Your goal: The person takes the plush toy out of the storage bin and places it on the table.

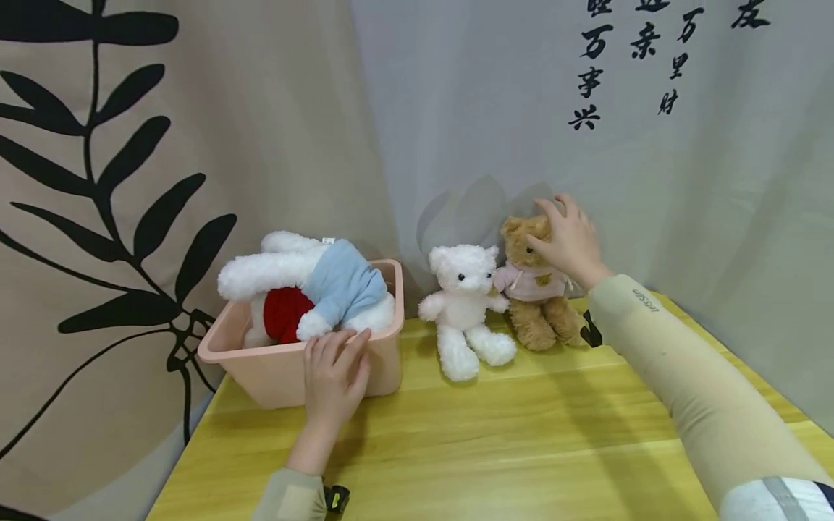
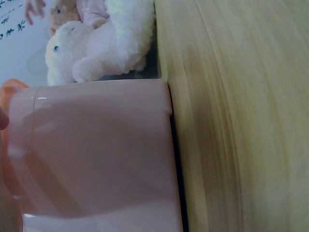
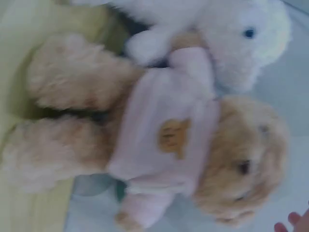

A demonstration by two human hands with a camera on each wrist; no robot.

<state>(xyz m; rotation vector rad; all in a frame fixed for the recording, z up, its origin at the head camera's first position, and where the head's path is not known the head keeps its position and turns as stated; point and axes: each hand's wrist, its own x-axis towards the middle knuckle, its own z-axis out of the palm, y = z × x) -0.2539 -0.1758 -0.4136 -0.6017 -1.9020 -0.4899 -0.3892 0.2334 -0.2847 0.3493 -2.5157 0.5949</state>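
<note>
My left hand rests on the front rim of a pink plastic bin, the fingertips at the top edge. Inside the bin lies a white plush toy in a light blue top, on its side, with something red beside it. Spread fingers of my right hand hover close by the head of a brown teddy bear in a pale pink shirt; in the right wrist view the fingertips appear apart from the bear. A white teddy bear sits against the brown one's side.
The yellow wooden table carries the bin at the left and both bears at the back. Right behind them hangs a pale curtain with black leaf prints and written characters. The table's left edge runs close to the bin.
</note>
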